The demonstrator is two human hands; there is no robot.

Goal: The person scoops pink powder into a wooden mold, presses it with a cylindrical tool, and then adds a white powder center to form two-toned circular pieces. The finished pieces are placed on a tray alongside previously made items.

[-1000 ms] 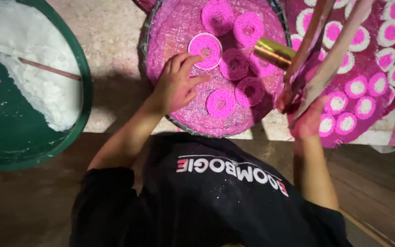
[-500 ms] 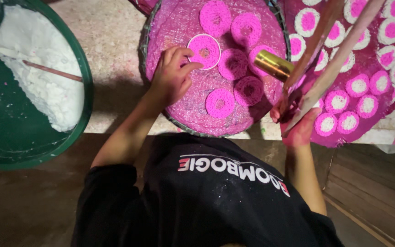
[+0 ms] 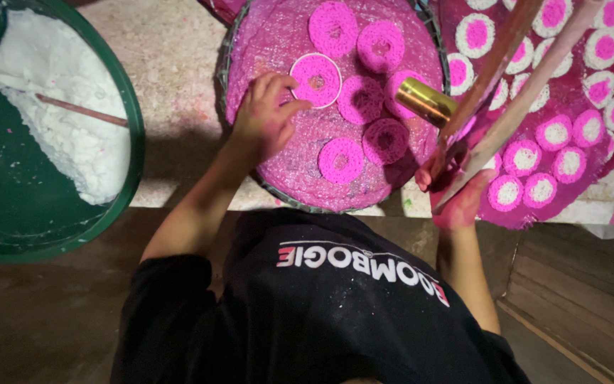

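A big green basin (image 3: 8,213) sits at the left, holding a heap of white powder (image 3: 58,135) with a thin stick (image 3: 83,112) lying across it; beside it on the pale counter (image 3: 172,64) rests a round tray (image 3: 300,178) spread with pink grains, several pink rings on it; further right a pink cloth (image 3: 591,163) carries rows of discs with white and pink centres; two long poles (image 3: 513,107) slant down from the upper right, ending at the right hand (image 3: 456,188), whose pink-stained fingers curl round their lower ends; a brass tube (image 3: 426,101) lies just by the poles, at the tray's right edge; the left hand (image 3: 268,117) rests on the tray's left part, fingers loosely bent and gripping nothing, fingertips touching the rim of a white-edged pink ring (image 3: 315,80), which lies flat near the tray's upper middle.
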